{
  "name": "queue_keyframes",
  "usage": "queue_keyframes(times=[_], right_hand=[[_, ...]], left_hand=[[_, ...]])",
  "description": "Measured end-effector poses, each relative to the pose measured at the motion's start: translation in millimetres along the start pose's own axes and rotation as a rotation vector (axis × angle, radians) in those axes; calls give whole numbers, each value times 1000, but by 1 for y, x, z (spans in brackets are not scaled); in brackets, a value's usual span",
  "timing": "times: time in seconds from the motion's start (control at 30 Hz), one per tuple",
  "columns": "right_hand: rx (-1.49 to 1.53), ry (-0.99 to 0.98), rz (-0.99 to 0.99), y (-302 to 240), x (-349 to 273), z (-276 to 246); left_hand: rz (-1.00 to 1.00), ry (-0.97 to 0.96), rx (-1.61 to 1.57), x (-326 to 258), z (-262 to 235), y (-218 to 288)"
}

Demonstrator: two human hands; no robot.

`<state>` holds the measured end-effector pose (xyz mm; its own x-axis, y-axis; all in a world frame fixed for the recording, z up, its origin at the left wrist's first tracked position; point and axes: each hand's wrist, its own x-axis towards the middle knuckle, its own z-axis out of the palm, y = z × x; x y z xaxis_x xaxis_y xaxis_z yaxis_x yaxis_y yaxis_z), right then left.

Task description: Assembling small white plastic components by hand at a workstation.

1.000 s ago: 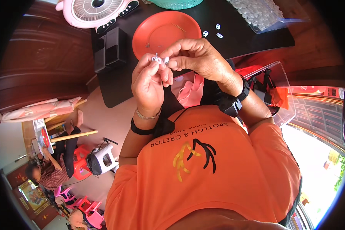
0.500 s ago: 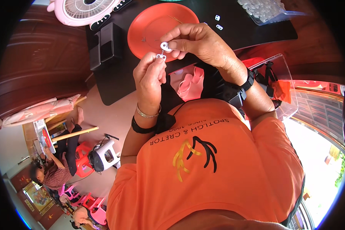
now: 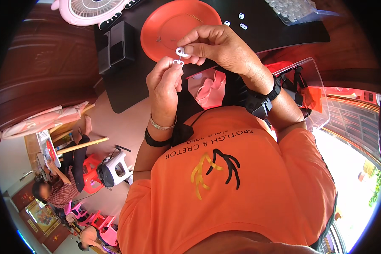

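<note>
Left hand is pinched tight on one white clip, right hand pinches a white ring piece just beyond it, near the table's near edge, pin joint too tiny to tell.

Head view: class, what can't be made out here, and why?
Head view: part of the lower white piece, hidden by the left hand.
Head view: part of the upper white piece, hidden by the right hand.
Head view: top of the pink fan, cut off by the upper edge.
Head view: small bits on the red plate, too small to identify.
</note>
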<state>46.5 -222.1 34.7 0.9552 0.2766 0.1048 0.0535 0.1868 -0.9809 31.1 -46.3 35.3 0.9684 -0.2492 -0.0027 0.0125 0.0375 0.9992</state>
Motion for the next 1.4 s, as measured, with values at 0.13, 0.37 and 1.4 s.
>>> queue_keyframes(times=[0.13, 0.37, 1.4], right_hand=[[-8, 14, -11, -1, -2, 1], [-45, 37, -33, 1, -3, 3], [-28, 35, 19, 4, -7, 4]], left_hand=[[-8, 3, -3, 0, 1, 0], [-26, 7, -31, -1, 1, -2], [-55, 8, -55, -4, 1, -5]])
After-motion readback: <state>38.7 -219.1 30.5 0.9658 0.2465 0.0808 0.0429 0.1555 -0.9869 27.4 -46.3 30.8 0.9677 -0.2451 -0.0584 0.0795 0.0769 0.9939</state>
